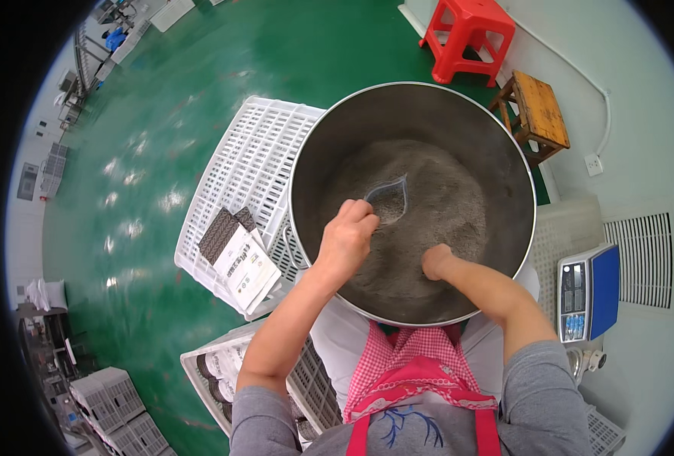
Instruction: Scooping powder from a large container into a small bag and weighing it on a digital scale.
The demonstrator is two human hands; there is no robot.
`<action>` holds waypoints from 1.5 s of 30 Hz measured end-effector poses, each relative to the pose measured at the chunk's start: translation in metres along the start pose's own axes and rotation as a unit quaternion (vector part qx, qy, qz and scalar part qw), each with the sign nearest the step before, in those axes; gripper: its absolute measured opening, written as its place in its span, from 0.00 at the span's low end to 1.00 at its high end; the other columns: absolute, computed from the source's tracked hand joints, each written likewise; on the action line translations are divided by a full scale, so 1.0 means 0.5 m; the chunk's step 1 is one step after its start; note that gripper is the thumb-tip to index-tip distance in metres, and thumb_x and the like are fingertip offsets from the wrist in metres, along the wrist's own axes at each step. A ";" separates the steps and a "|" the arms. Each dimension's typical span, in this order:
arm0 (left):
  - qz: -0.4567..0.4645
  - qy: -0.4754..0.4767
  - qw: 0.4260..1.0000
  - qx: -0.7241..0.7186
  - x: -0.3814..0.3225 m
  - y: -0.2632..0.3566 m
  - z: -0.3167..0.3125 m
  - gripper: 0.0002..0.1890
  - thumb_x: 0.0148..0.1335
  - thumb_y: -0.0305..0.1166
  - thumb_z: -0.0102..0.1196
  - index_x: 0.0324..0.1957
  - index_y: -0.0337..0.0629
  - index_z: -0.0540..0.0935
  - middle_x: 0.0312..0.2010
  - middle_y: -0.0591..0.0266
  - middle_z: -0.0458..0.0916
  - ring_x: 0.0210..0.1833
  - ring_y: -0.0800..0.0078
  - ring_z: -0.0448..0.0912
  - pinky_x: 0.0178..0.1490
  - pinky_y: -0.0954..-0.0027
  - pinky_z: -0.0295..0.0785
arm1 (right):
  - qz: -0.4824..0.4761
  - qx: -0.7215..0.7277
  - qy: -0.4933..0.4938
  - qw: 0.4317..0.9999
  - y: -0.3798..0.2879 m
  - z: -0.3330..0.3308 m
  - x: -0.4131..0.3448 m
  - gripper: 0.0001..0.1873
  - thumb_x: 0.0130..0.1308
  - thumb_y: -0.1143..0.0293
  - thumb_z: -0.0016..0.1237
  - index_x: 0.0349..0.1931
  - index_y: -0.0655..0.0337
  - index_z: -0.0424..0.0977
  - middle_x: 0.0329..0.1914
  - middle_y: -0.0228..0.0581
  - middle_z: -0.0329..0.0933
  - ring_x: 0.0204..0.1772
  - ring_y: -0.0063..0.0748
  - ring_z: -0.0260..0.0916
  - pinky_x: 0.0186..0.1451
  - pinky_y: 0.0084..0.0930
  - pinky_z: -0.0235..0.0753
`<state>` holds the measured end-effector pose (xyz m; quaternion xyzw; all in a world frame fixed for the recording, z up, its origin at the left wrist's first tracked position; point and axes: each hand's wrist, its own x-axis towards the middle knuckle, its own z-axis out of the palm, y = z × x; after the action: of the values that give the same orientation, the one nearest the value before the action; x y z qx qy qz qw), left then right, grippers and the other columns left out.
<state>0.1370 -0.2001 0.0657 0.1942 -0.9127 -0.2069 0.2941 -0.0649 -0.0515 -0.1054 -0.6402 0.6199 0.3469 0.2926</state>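
Observation:
A large round metal pot (476,114) stands before me, partly filled with grey-brown powder (451,211). Over the powder, my left hand (349,231) grips the edge of a clear plastic bag (392,215), whose mouth gapes. Some powder appears inside that bag. My right hand (436,262) dips into the powder near the pot's front side; its fingers are hidden, and whether they hold anything is not visible. Printed packets (244,267), white with brown patterned ends, lie on an upturned white plastic crate (262,137) left of the pot.
Below left, another white crate (208,393) holds several packets. A scale with a blue platform (603,293) sits at right near a wall vent (642,259). Beyond the pot stand a red plastic stool (473,28) and a wooden stool (536,108). Stacked crates (111,404) occupy the lower left.

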 end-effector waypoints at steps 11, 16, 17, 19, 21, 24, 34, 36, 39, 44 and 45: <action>0.058 -0.082 0.995 0.010 -0.025 0.054 -0.005 0.06 0.48 0.19 0.55 0.29 0.39 0.79 0.35 0.59 0.75 0.42 0.59 0.75 0.41 0.60 0.77 | -0.402 0.569 0.082 0.713 0.088 -0.358 -0.354 0.16 0.73 0.63 0.48 0.55 0.60 0.80 0.51 0.41 0.83 0.51 0.33 0.81 0.55 0.33 0.78; 0.062 -0.097 0.993 0.042 -0.025 0.110 -0.010 0.05 0.47 0.20 0.55 0.28 0.39 0.78 0.34 0.60 0.75 0.43 0.59 0.75 0.41 0.59 0.77 | -0.272 0.677 0.285 0.622 0.106 -0.337 -0.399 0.15 0.74 0.64 0.48 0.51 0.65 0.79 0.41 0.38 0.84 0.35 0.24 0.77 0.43 0.24 0.75; 0.070 -0.096 0.992 0.043 -0.029 0.122 -0.014 0.04 0.48 0.20 0.55 0.28 0.39 0.78 0.35 0.59 0.75 0.43 0.59 0.75 0.41 0.59 0.77 | -0.405 0.688 0.151 0.584 0.095 -0.326 -0.434 0.14 0.74 0.64 0.49 0.51 0.64 0.79 0.39 0.36 0.83 0.34 0.22 0.75 0.41 0.21 0.74; 0.112 -0.092 0.989 0.037 0.002 0.149 -0.004 0.04 0.48 0.20 0.55 0.28 0.39 0.78 0.35 0.59 0.75 0.43 0.59 0.75 0.41 0.59 0.77 | -0.334 0.580 0.252 0.699 0.126 -0.289 -0.428 0.15 0.75 0.62 0.48 0.53 0.62 0.77 0.36 0.33 0.81 0.31 0.19 0.69 0.38 0.19 0.70; 0.103 -0.098 0.989 0.048 0.012 0.166 -0.006 0.03 0.49 0.20 0.55 0.27 0.39 0.78 0.34 0.59 0.75 0.43 0.58 0.75 0.40 0.59 0.77 | -0.087 0.677 0.458 0.569 0.151 -0.248 -0.418 0.15 0.75 0.62 0.48 0.51 0.63 0.79 0.36 0.32 0.81 0.30 0.16 0.65 0.37 0.17 0.68; 0.130 -0.084 0.987 0.034 0.047 0.226 -0.019 0.04 0.48 0.19 0.55 0.27 0.38 0.79 0.34 0.58 0.76 0.42 0.57 0.76 0.41 0.58 0.77 | -0.184 0.716 0.425 0.522 0.156 -0.196 -0.573 0.14 0.77 0.63 0.46 0.47 0.63 0.80 0.37 0.30 0.81 0.31 0.14 0.66 0.37 0.15 0.67; 0.327 -0.115 0.937 -0.048 0.318 0.610 0.091 0.03 0.53 0.18 0.60 0.29 0.34 0.81 0.34 0.53 0.78 0.41 0.52 0.78 0.42 0.58 0.74 | 0.000 0.772 0.444 0.456 0.201 0.353 -0.795 0.13 0.76 0.64 0.46 0.45 0.63 0.80 0.36 0.30 0.81 0.32 0.16 0.67 0.39 0.16 0.69; 0.361 -0.127 0.920 -0.083 0.365 0.709 0.165 0.02 0.54 0.19 0.60 0.30 0.34 0.81 0.34 0.53 0.78 0.41 0.51 0.78 0.43 0.57 0.73 | 0.035 0.787 0.448 0.423 0.166 0.450 -0.831 0.13 0.76 0.64 0.46 0.45 0.63 0.80 0.36 0.30 0.81 0.33 0.16 0.67 0.39 0.16 0.69; 0.405 -0.150 0.891 -0.138 0.410 0.823 0.294 0.02 0.55 0.20 0.61 0.31 0.34 0.81 0.35 0.52 0.78 0.43 0.51 0.77 0.46 0.57 0.73 | 0.062 0.825 0.432 0.358 0.102 0.542 -0.860 0.13 0.75 0.64 0.47 0.45 0.63 0.80 0.36 0.30 0.82 0.33 0.16 0.67 0.39 0.16 0.69; 0.468 -0.194 0.845 -0.170 0.434 0.983 0.523 0.03 0.57 0.20 0.59 0.34 0.33 0.81 0.39 0.50 0.79 0.46 0.50 0.77 0.49 0.56 0.74 | 0.073 0.846 0.398 0.348 0.016 0.625 -0.918 0.12 0.76 0.64 0.47 0.47 0.60 0.80 0.37 0.29 0.82 0.37 0.15 0.72 0.41 0.18 0.73; 0.481 -0.214 0.832 -0.173 0.435 1.003 0.564 0.04 0.57 0.20 0.57 0.36 0.34 0.81 0.39 0.51 0.79 0.47 0.50 0.77 0.50 0.56 0.74 | 0.076 0.844 0.400 0.349 0.003 0.634 -0.924 0.12 0.76 0.64 0.47 0.47 0.61 0.80 0.37 0.30 0.82 0.38 0.16 0.73 0.41 0.18 0.74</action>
<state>-0.3170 0.1914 0.2026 -0.3725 -0.8802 -0.2307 0.1823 -0.0878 0.4763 0.0810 -0.0680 0.6749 -0.6360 0.3680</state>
